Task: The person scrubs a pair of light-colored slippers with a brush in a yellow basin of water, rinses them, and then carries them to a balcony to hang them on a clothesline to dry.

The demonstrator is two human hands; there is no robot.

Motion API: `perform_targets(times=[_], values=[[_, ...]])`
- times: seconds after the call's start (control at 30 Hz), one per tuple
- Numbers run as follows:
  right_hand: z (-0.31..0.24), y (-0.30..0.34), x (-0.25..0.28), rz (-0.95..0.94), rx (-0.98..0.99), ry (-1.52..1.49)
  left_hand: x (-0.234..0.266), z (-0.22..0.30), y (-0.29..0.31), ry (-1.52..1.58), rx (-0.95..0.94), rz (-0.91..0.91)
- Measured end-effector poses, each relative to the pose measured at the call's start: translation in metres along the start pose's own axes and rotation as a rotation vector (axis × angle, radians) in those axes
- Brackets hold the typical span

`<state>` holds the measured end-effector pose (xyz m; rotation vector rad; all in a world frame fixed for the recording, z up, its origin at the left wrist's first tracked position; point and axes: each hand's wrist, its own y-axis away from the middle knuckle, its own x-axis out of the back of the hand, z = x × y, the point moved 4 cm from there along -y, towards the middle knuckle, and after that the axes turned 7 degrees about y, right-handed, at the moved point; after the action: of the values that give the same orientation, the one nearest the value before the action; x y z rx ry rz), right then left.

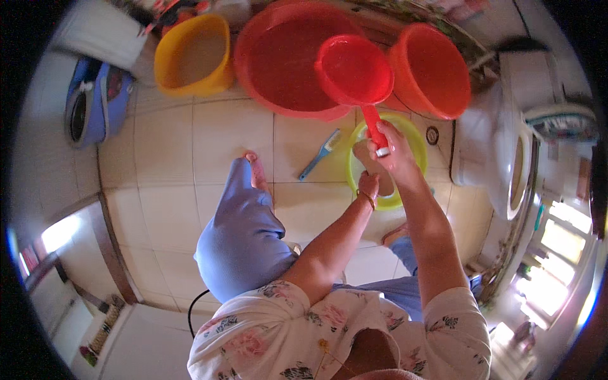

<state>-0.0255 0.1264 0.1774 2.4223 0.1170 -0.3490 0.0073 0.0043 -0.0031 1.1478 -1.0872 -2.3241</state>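
Observation:
My right hand [395, 147] is wrapped round the handle of a red water dipper [356, 69], whose round bowl is held out over the rim of a large red tub [278, 57]. Below it, my left hand [370, 183] grips a long brown piece shaped like a shoe sole [381, 180] inside a yellow-green basin [418, 136]. Its exact kind is unclear, and my hands cover part of it. On the tiles left of the basin lies a scrubbing brush [320, 154] with a blue handle and pale bristles.
A yellow bucket [221, 69] of cloudy water stands left of the tub, an orange-red bucket [457, 88] right of it. A round floor drain [432, 135] sits beside the basin. The white toilet [516, 171] is at the right, a blue bucket [95, 111] at the far left.

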Motion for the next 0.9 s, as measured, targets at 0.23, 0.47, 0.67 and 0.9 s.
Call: perform_targets(times=[0.23, 0.47, 0.67, 0.9], values=[[0.01, 0.13, 0.082, 0.117, 0.102, 0.026, 0.009, 0.027, 0.012, -0.462, -0.208, 0.016], [0.078, 0.228, 0.185, 0.498, 0.103, 0.026, -0.024, 0.045, 0.078, -0.353, -0.293, -0.029], [0.163, 0.263, 0.227, 0.73, 0.118, -0.168, -0.039, 0.017, 0.078, -0.423, -0.276, -0.122], [0.227, 0.28, 0.206, 0.817, 0.045, -0.446, -0.06, -0.017, 0.08, -0.47, -0.143, -0.224]])
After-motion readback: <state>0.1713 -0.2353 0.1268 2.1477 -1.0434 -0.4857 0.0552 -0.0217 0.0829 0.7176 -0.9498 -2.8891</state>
